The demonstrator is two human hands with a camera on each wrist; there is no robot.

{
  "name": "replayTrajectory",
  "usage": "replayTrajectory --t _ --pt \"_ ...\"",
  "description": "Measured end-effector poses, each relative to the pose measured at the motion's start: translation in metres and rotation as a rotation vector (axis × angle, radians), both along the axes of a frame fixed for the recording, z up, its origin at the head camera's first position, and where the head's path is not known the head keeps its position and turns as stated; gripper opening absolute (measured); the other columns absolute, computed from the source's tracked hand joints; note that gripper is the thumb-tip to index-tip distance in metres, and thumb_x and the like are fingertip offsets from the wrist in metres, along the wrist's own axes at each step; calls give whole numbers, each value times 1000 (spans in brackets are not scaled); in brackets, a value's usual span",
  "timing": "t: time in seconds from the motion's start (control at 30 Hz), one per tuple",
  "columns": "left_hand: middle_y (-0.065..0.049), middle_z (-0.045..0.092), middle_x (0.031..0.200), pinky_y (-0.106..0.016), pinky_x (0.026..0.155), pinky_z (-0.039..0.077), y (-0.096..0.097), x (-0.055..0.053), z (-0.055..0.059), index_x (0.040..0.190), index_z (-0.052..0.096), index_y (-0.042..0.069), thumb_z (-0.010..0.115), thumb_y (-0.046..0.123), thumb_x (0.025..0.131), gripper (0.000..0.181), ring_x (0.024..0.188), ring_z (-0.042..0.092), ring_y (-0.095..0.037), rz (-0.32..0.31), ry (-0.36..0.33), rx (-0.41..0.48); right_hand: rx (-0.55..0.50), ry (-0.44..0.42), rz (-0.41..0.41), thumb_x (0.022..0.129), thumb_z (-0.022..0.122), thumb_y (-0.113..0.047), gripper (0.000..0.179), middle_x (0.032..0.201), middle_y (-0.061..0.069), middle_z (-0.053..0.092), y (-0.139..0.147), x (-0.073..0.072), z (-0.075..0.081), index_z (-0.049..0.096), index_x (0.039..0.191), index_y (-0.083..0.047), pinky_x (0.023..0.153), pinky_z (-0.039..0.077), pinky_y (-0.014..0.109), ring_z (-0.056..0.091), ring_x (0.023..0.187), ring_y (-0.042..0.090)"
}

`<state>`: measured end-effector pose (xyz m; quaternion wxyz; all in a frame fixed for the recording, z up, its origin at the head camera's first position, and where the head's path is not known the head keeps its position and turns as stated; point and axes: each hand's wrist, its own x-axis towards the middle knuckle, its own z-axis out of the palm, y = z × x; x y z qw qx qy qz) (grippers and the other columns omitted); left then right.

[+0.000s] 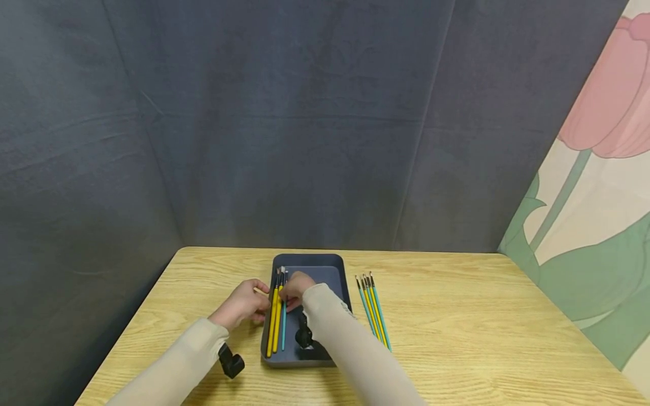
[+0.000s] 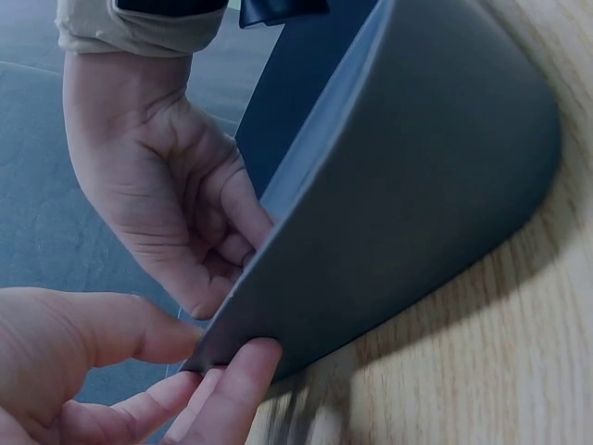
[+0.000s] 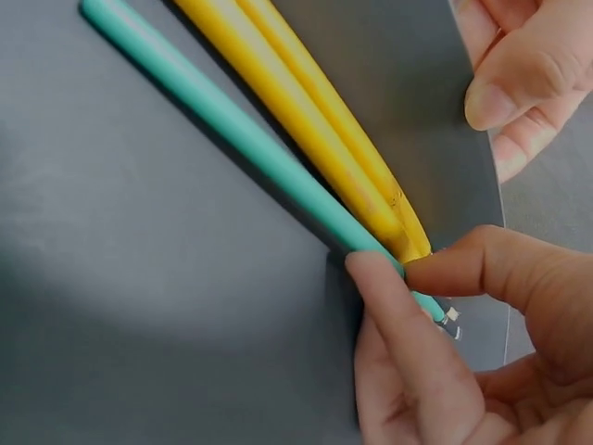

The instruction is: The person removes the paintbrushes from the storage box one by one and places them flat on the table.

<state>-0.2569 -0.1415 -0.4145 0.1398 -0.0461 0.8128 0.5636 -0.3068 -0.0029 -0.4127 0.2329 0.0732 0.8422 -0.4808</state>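
Observation:
A dark grey rectangular tray lies on the table. My left hand pinches its left wall, thumb at the rim and fingers against the outside, as the left wrist view shows. Inside the tray my right hand holds a teal paintbrush between thumb and index finger, near its bristle end. Two yellow paintbrushes lie side by side along the left wall, just beside the teal one. All three point their bristles toward the far end.
To the right of the tray, several teal and yellow paintbrushes lie in a row on the wooden table, bristles away from me. A dark curtain hangs behind the table, with a flower-patterned cloth at the right.

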Motion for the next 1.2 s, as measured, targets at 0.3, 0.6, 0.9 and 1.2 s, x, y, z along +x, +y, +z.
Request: replayTrajectory --t 0.3,0.6,0.9,1.2 --pt "-14 56 83 -31 56 55 2 -1 -1 111 48 -7 52 -12 76 36 68 58 -20 5 6 26 -86 -88 24 77 63 7 5 65 9 55 14 -6 0 63 81 9 67 60 31 64 58 19" --pt "-14 56 85 -34 58 56 1 1 0 111 49 -7 53 -12 75 36 69 59 -22 -3 20 14 -232 -121 110 80 62 5 12 64 5 57 34 -2 12 59 69 0 77 58 31 61 58 13" --pt "-17 56 92 -33 59 56 0 1 0 112 49 -6 55 -11 76 36 70 59 -21 8 4 -6 -325 -115 176 87 58 1 23 83 11 63 53 -2 26 62 104 16 75 58 29 66 70 15" --pt "-15 55 89 -32 56 55 -1 3 0 109 49 -5 54 -12 76 35 68 57 -20 12 14 -6 -388 -57 224 91 52 2 31 82 9 60 74 7 44 53 118 17 79 58 30 63 73 13"
